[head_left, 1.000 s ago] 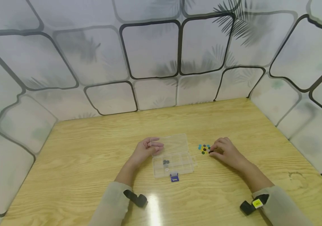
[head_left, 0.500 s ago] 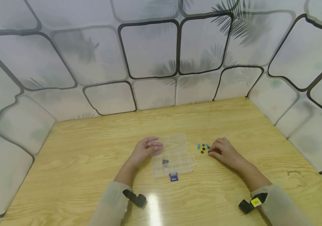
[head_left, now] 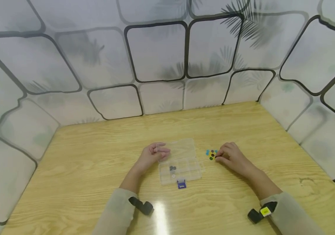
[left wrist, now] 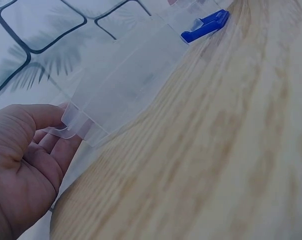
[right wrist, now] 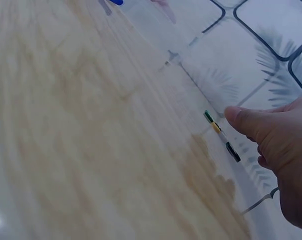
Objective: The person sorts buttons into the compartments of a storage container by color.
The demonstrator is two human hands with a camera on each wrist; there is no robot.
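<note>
Right grip (head_left: 232,158) is edging in over the coloured discs (head_left: 212,155), narrow, any pinch impossible to tell; left grip (head_left: 151,156) is holding the clear box (head_left: 182,168); picking is seemingly continuing.

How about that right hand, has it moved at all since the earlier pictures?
Yes: in the head view, the right hand has shifted slightly left, closer to the clear box, which looks unmoved.

Wood-grain tbl (head_left: 208,199), open clr plastic box (head_left: 186,166), multicol. discs (head_left: 212,154) nr box
</note>
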